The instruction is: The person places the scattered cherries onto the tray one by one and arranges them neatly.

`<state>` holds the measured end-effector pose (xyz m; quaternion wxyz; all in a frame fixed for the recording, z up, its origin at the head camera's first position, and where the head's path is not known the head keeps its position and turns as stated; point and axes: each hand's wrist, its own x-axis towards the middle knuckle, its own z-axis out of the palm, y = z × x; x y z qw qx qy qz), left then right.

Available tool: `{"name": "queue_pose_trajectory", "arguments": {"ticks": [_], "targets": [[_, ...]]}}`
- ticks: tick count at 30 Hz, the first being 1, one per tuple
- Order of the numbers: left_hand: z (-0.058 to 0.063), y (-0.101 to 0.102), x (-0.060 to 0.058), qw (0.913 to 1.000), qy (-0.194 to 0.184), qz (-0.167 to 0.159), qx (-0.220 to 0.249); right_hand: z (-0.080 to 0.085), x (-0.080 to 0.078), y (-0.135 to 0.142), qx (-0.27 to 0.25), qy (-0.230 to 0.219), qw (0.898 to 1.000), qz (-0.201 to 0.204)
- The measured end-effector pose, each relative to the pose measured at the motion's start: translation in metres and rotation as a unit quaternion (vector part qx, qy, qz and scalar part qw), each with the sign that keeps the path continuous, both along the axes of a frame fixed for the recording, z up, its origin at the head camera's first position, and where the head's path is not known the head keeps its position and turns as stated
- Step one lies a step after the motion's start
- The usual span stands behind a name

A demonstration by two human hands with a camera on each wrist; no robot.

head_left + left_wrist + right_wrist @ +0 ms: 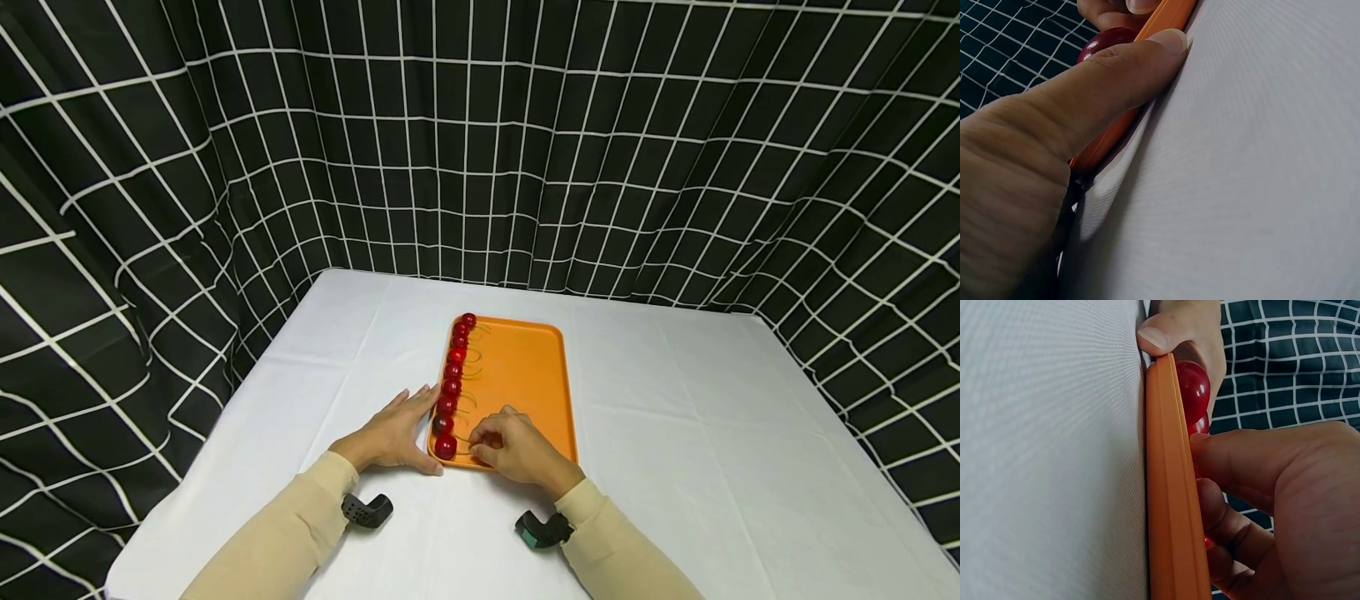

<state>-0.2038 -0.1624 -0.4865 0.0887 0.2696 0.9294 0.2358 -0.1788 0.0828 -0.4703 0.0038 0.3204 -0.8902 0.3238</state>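
Observation:
Several red cherries line the left side of an orange tray [521,367], their thin stems pointing right. My left hand [401,429] rests at the tray's near left corner, fingers extended along the left edge. In the left wrist view its thumb [1116,75] presses against the orange rim. Over the tray's near part, my right hand [517,446] has curled fingers and pinches the stem of the nearest cherry [446,447]. The pinched stem tip is hidden by the fingers. That cherry [1192,390] shows just beyond the right thumb in the right wrist view.
The tray lies on a table with a white cloth [660,400]. Black curtains with a white grid [495,150] stand behind and at both sides. Each wrist wears a black device, one on the left [367,510] and one on the right [543,530].

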Motion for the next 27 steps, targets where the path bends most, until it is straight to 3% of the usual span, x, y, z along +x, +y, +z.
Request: {"name": "queue_pose_trajectory", "arguments": {"ticks": [10,19,27], "targets": [[-0.0004,-0.0006,0.0006,1.0000,-0.005,0.007,0.000,0.0016,0.0004,0.0017,-0.003,0.000,1.000,-0.011],[0.0007,-0.0007,0.0007,1.0000,0.000,0.001,-0.005,0.0025,0.0030,0.0016,0.004,0.013,0.998,0.053],[0.0003,-0.0012,0.0005,1.0000,0.001,0.000,-0.006,0.0030,0.0035,0.0004,0.016,0.004,0.998,0.056]]}}
